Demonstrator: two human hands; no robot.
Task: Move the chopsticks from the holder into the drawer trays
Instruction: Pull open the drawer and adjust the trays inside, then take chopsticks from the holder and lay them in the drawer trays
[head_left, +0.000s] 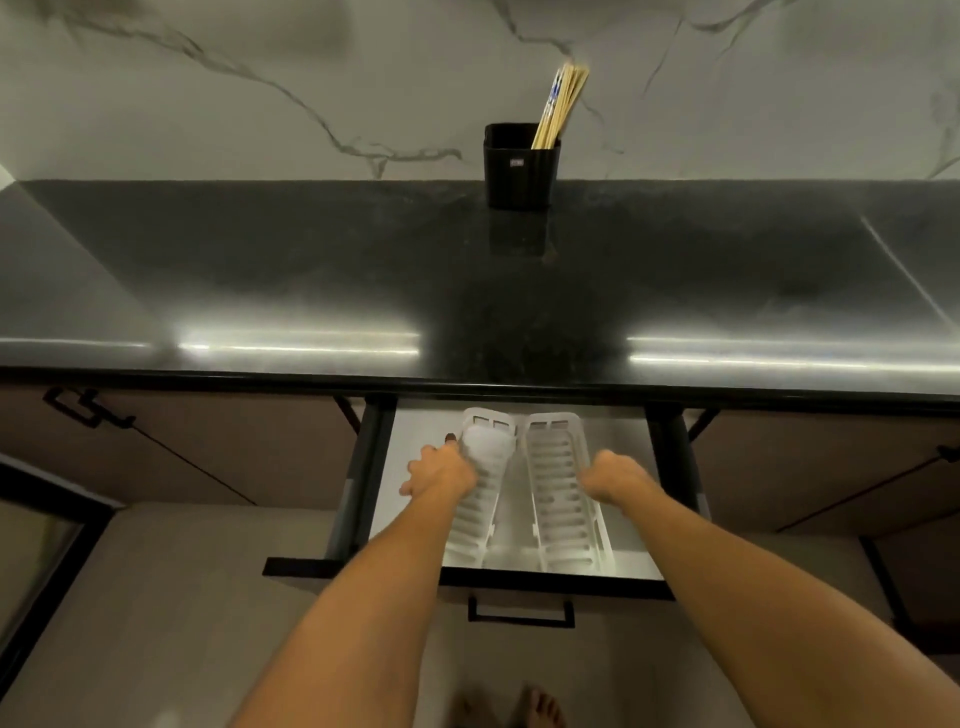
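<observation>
Several wooden chopsticks (561, 104) stand tilted to the right in a black square holder (519, 166) at the back of the dark counter. Below the counter, an open drawer (634, 447) holds two white slotted trays side by side. My left hand (441, 470) is over the far part of the left tray (478, 519), closed on a white cloth (485, 441) that lies on it. My right hand (615, 475) rests at the right rim of the right tray (561, 499) with fingers curled down and hidden. Neither hand holds chopsticks.
The glossy black counter (467, 291) overhangs the drawer's far end. A marble wall rises behind the holder. The drawer front with a black handle (521, 613) juts toward me. Closed cabinet doors flank the drawer. My bare feet (537, 709) show on the floor.
</observation>
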